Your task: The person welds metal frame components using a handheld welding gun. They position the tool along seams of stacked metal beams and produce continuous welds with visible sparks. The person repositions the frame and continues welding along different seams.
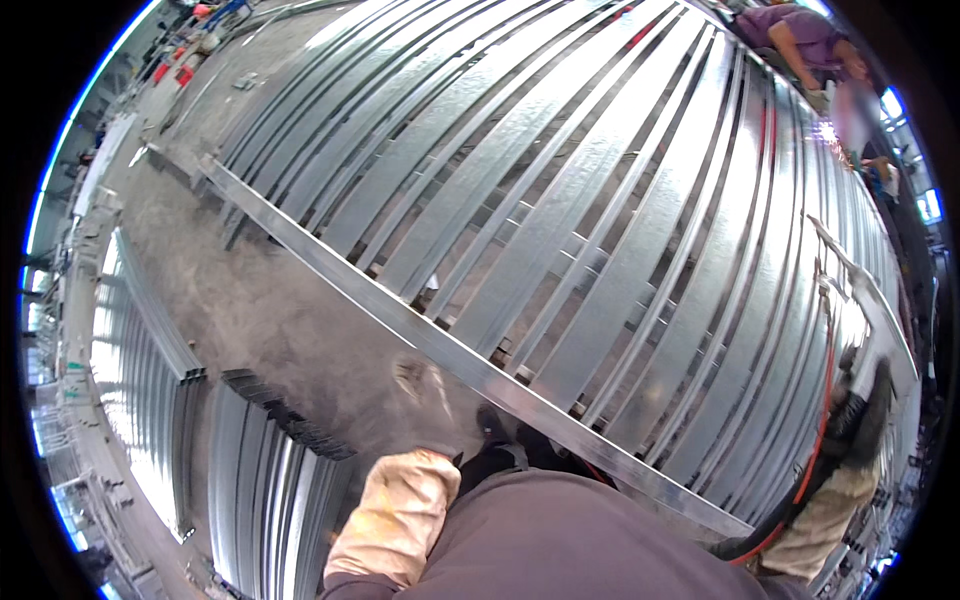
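Observation:
A large frame of shiny metal slats [520,240] lies in front of me, bounded on the near side by a long flat rail [480,375]. At far right, my right hand [868,415], in a dark glove, is closed around a grey torch [868,300] with a long thin neck. Its tip points over the slats. An orange hose [826,400] runs beside it and down toward my body. My left forearm, in a tan leather sleeve [395,515], hangs low beside my torso, nearest the rail. The fingers of that hand are hidden.
Stacks of metal channels [150,360] and a second bundle [265,480] lie on the floor at left. Across the frame, a person in purple [800,40] bends near bright sparks [826,132]. My shoes [490,420] stand beside the rail.

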The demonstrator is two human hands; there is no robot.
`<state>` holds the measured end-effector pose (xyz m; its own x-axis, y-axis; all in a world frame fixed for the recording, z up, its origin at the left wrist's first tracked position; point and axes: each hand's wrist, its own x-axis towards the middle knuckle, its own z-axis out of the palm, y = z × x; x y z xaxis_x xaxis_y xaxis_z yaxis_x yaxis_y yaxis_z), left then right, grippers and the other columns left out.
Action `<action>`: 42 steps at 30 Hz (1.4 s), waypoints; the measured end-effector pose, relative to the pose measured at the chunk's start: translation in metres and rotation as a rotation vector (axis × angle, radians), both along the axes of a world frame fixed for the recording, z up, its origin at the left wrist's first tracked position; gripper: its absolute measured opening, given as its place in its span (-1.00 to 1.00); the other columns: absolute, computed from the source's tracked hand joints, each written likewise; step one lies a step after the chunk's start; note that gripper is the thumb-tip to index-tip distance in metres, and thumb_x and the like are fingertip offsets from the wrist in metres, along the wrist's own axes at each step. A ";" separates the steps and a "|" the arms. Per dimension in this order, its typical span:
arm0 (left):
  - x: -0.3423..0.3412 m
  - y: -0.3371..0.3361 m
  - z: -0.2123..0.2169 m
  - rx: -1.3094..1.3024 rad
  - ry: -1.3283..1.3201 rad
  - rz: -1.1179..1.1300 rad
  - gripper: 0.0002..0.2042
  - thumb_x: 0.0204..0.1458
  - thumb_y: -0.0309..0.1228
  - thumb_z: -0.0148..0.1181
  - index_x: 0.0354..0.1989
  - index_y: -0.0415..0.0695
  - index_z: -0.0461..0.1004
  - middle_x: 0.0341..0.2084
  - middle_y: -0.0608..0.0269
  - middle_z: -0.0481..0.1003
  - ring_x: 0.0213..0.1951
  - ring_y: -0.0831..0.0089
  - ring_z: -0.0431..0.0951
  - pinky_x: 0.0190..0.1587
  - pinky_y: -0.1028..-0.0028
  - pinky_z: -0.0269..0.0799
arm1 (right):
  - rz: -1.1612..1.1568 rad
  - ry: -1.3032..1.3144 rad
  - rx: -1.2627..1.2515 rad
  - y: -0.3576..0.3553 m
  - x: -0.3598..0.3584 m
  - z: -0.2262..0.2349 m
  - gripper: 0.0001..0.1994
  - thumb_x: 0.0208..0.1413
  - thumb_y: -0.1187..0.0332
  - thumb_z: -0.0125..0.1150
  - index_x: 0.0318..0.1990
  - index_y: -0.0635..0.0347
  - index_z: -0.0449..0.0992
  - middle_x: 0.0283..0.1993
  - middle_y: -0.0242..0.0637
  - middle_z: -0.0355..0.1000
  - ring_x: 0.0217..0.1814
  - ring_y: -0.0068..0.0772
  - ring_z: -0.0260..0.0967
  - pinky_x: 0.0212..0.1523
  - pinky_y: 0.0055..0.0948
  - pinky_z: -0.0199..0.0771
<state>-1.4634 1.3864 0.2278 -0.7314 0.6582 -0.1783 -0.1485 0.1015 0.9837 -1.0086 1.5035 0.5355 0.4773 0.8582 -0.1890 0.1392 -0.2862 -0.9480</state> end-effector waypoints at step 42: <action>0.040 0.043 -0.072 -0.552 0.404 0.400 -0.46 0.33 -0.19 -0.16 0.31 -0.39 0.13 0.13 -0.30 0.37 0.15 -0.10 0.41 0.18 0.24 0.30 | 1.437 0.853 -0.385 0.113 -0.202 -0.271 -0.66 0.25 0.29 0.22 0.07 0.32 0.44 -0.14 -0.28 0.51 -0.18 -0.48 0.46 -0.06 -0.42 0.47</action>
<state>-1.4231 1.4291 0.1559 -0.9715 0.2259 -0.0726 0.0813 0.6046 0.7923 -1.2107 1.6165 0.2643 -0.9146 0.3227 -0.2436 -0.0013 -0.6049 -0.7963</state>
